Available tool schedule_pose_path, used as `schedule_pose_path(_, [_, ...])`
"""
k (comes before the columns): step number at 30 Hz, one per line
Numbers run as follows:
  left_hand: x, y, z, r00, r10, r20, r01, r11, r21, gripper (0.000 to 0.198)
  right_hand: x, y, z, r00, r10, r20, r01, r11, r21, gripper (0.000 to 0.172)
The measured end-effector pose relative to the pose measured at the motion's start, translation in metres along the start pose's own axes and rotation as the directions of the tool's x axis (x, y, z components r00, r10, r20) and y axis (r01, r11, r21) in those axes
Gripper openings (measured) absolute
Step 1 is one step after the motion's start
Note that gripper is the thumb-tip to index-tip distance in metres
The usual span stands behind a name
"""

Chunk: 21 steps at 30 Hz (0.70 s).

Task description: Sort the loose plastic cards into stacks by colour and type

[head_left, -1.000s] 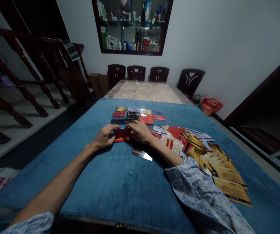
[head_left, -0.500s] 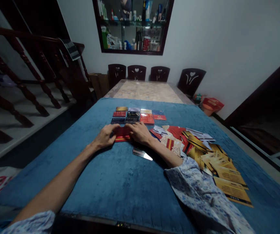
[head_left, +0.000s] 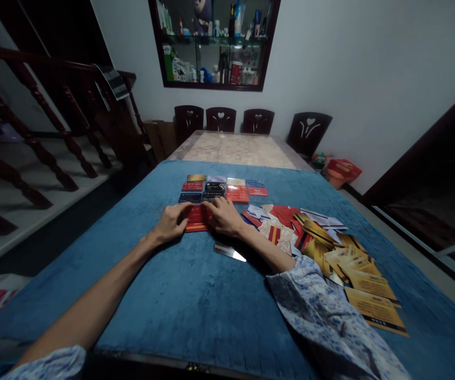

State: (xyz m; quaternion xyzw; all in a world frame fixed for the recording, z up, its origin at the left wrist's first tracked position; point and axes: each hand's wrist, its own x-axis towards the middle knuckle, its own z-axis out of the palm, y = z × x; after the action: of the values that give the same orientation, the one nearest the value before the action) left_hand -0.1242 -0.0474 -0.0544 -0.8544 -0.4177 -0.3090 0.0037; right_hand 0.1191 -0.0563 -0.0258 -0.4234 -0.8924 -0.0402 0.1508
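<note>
My left hand (head_left: 172, 221) and my right hand (head_left: 226, 215) grip a stack of red cards (head_left: 197, 217) from its two sides, low over the blue cloth. Yellow stripes show along the stack's near edge. Just beyond, cards lie in rows: a dark blue card (head_left: 190, 197), a black card (head_left: 215, 187), an orange-red stack (head_left: 236, 193), a red card (head_left: 192, 186) and a gold card (head_left: 196, 178) among them. A silver and dark card (head_left: 229, 251) rests by itself below my right wrist. My right fingertips hide part of the red stack.
A loose heap of red and patterned cards (head_left: 286, 216) spreads to the right, with gold cards (head_left: 373, 301) along its near side. Blue cloth (head_left: 164, 306) covers the near table; the stone tabletop (head_left: 235, 149) shows beyond. Dark chairs (head_left: 221, 120) stand at the far end.
Both hands stay at the red stack, and slightly more of its red top shows between them. The whole view has shifted a little; the other cards lie as before.
</note>
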Motion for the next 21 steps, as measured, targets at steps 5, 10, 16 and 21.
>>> schedule_pose_path(5, [0.001, -0.001, -0.001, 1.000, -0.023, 0.007, 0.023, 1.000, -0.007, 0.047, 0.000, 0.000, -0.004, 0.999, 0.019, 0.033, -0.019, 1.000, 0.001, 0.056])
schedule_pose_path(10, [0.001, 0.001, -0.003, 1.000, -0.013, 0.027, 0.013, 1.000, -0.005, 0.054, 0.000, 0.002, -0.007, 0.998, 0.020, 0.056, -0.020, 1.000, 0.011, 0.058])
schedule_pose_path(16, [0.001, -0.002, -0.003, 0.999, -0.018, 0.051, 0.019, 0.999, -0.028, 0.053, 0.000, 0.005, -0.008, 0.997, 0.020, 0.068, -0.020, 1.000, -0.014, 0.057])
schedule_pose_path(21, [0.001, -0.003, -0.003, 0.995, -0.029, 0.093, 0.029, 1.000, 0.002, 0.050, 0.000, 0.005, -0.011, 0.997, 0.023, 0.072, -0.021, 0.999, -0.028, 0.054])
